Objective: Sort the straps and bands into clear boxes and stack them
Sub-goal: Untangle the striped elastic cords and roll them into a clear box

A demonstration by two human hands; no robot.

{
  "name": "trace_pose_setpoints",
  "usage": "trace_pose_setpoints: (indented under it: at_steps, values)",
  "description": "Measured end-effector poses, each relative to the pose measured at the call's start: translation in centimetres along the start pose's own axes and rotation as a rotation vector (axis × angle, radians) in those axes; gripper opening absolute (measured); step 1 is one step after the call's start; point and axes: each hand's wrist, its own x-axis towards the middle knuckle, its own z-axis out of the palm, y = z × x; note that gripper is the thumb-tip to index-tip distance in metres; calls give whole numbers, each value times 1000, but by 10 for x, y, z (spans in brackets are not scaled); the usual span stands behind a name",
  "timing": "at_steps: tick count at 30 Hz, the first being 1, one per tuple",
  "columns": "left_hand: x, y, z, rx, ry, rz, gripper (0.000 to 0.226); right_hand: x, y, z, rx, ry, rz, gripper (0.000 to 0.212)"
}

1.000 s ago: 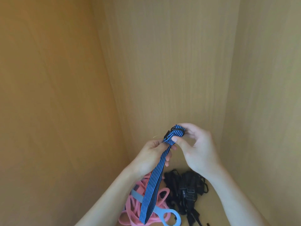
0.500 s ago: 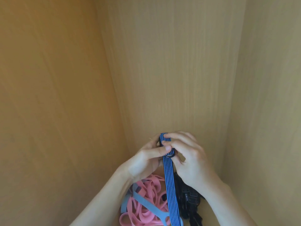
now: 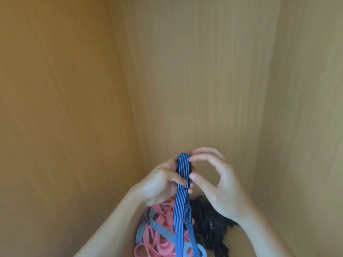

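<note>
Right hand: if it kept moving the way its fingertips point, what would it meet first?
The blue striped strap gripped in the left hand. The right hand points its fingertips left at the strap's edge, seemingly almost touching it, though depth is unclear.

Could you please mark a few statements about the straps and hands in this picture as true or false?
1. The left hand grips the striped strap near its upper end. True.
2. The striped strap is red and white. False: it is blue and black.
3. The pink bands lie right of the black straps. False: they lie to their left.
4. The right hand has its fingertips at the striped strap's upper end. True.
5. A clear box stands beside the pink bands. False: no box is in view.
</note>
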Motion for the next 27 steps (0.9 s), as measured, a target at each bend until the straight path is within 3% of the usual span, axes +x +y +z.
trace_pose_setpoints:
  at_steps: [2,6,11,16,20,23,27]
  values:
    - [0,-3,2,16,2,-43,84,3,1,-2,2,60,69,23]
    - [2,-9,10,91,-7,-78,88,4,3,2,52,-66,243,20]
    - [1,-14,9,80,-95,-139,93,3,8,-7,430,-207,339,21]
    - [9,-27,6,36,-215,-152,89,1,30,-12,553,-250,413,25]
    - [8,-28,5,54,-187,-159,85,-1,31,-10,532,-227,406,28]
    - [8,-30,1,116,-64,-174,86,-4,29,-11,348,-175,407,31]
    - [3,-38,-5,123,-33,-150,83,-7,26,-8,246,-207,437,14]
